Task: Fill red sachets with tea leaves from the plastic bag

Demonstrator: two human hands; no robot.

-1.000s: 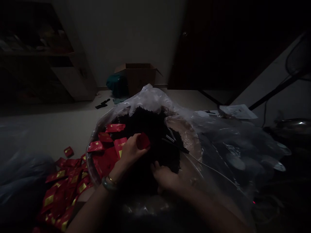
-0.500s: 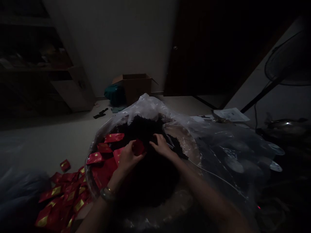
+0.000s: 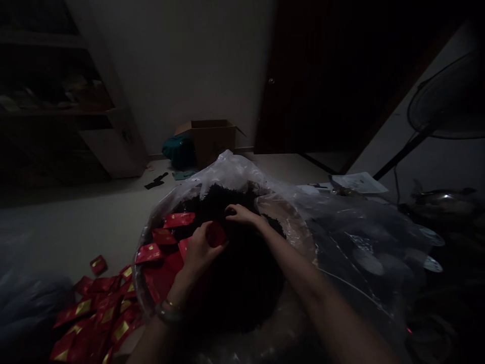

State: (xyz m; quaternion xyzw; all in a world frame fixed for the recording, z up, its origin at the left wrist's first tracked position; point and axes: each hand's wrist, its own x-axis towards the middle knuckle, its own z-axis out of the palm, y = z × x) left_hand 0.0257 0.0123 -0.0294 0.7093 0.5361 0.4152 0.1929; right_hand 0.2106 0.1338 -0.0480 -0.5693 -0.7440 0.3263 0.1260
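Note:
My left hand [image 3: 200, 248] is closed around a small red packet [image 3: 215, 234], held over a heap of dark loose material [image 3: 242, 268] that fills a basin lined with clear plastic [image 3: 295, 222]. My right hand [image 3: 240, 214] reaches further into the top of the heap, its fingers curled down and pinching into the dark material. Several red packets [image 3: 166, 237] with gold labels lie on the left side of the heap.
Several more red packets [image 3: 96, 313] are scattered on the floor at lower left. A cardboard box [image 3: 214, 135] and a green bag [image 3: 178, 150] stand by the far wall. Shelving [image 3: 76, 126] is at left, a fan [image 3: 447, 108] at right, papers [image 3: 359, 182] beyond the plastic.
My right hand has moved from the near side of the heap up and away to its top. My left hand has kept hold of the red packet. The view has tilted slightly.

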